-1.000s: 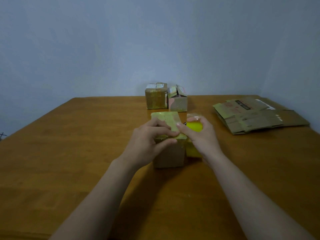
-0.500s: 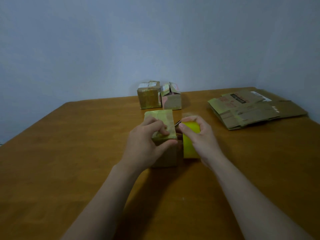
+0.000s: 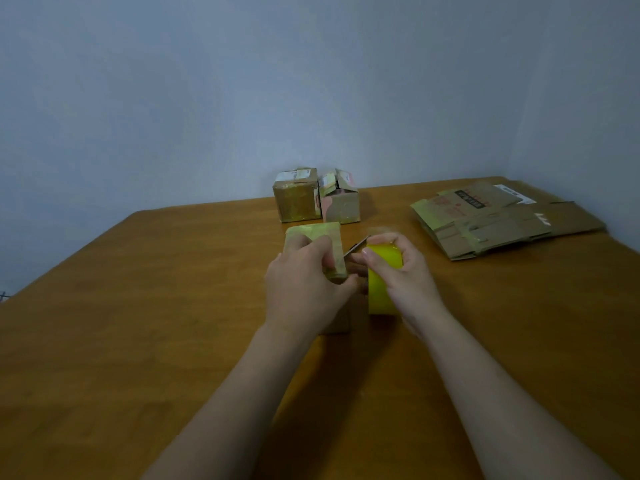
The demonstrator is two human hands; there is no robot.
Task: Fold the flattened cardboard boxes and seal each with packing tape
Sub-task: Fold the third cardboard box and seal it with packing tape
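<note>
A small cardboard box with yellowish tape over its top stands on the wooden table in front of me. My left hand grips the box's near end, fingers curled over the top and thumb on its right side. Just right of the box, my right hand holds a yellow tape roll standing on edge. A thin strip of tape stretches from the roll to the box between my hands.
Two folded, taped boxes, one beside the other, stand at the table's far edge against the wall. A pile of flattened cardboard boxes lies at the far right.
My right hand has drawn the yellow roll a little away from the box, opening a gap spanned by tape. My left hand stays on the box. The view has shifted slightly.
</note>
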